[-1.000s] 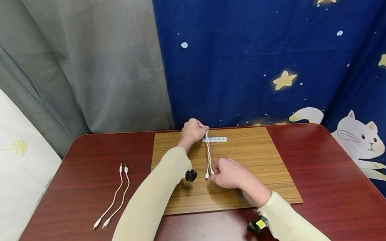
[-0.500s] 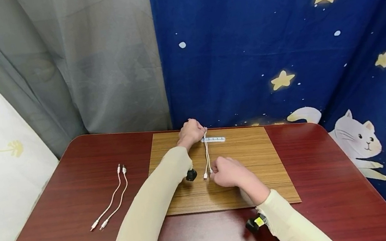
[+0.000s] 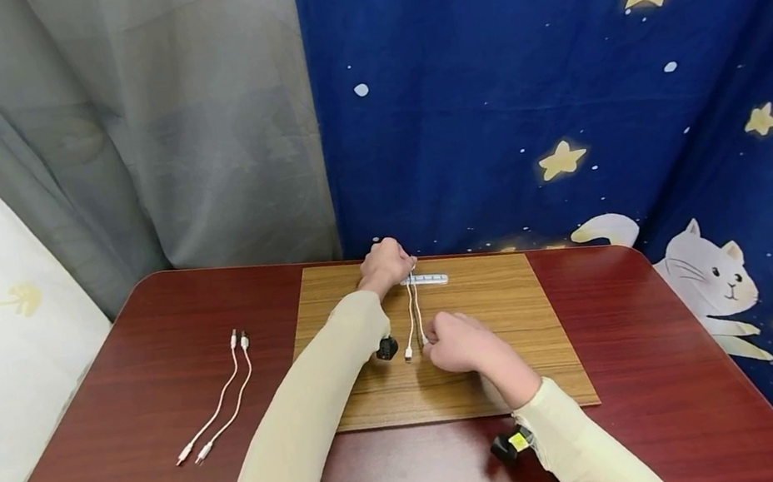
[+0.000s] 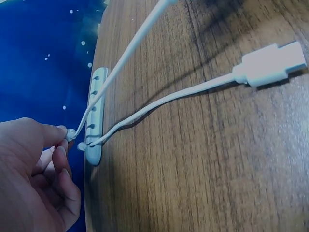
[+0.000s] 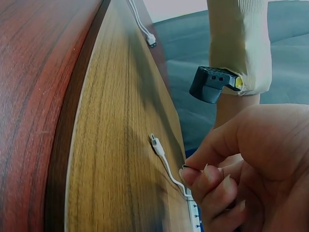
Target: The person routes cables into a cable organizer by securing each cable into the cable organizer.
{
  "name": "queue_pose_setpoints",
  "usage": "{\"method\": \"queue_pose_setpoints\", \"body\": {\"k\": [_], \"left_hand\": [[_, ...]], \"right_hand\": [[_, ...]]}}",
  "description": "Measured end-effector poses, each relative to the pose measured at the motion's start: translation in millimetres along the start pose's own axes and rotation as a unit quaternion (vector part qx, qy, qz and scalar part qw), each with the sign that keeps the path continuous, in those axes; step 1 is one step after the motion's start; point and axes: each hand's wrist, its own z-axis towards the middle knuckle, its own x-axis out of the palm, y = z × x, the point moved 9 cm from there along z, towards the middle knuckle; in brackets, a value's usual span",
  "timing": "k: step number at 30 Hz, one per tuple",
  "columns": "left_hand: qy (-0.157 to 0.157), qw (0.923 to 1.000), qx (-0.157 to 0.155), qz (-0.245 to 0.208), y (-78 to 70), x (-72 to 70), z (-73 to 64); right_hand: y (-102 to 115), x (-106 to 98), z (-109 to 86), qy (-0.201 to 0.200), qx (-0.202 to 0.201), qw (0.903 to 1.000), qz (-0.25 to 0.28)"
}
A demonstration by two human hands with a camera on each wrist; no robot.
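Counted four white cables (image 3: 219, 406): two side by side on the worktop (image 3: 686, 404), one slack cable (image 4: 169, 98) across the end of one clip strip (image 4: 96, 116) on one wooden board (image 3: 497, 316), and one held cable (image 4: 121, 61) over that board. Pinched the held cable's opposite ends between the fingers of the left hand (image 3: 384, 264) and the right hand (image 3: 462, 343). Showed one yellow label (image 3: 519, 441) on the right wrist's camera (image 3: 504, 450), with any print too small to read.

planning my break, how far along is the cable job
Seemingly done: one cable sits in the end slot of the holder. In hand: a second cable, held between the left hand and right hand. Apparently left: two cables on the table.
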Motion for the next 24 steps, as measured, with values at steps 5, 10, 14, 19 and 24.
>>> {"method": "queue_pose_setpoints", "body": {"k": [5, 10, 14, 19, 24], "left_hand": [[0.003, 1.0000, -0.004, 0.006, 0.9, 5.3, 4.1], [0.001, 1.0000, 0.001, 0.008, -0.8, 8.5, 5.8], [0.000, 0.9999, 0.003, 0.013, -1.0, 10.8, 6.3], [-0.001, 0.9999, 0.004, 0.015, -0.3, 12.8, 7.0], [0.004, 0.9999, 0.003, 0.015, 0.1, 16.0, 7.3]], "right_hand": [[-3.1, -1.3, -0.6, 0.002, 0.010, 0.9999, -0.002], [-5.7, -2.7, -0.9, 0.002, 0.017, 0.9998, -0.006], [-7.2, -3.0, -1.5, 0.001, 0.018, 0.9998, -0.010], [-7.3, -2.3, -2.5, 0.002, 0.018, 0.9997, -0.018], [-7.3, 0.8, -3.6, 0.005, 0.020, 0.9995, -0.025]]}}
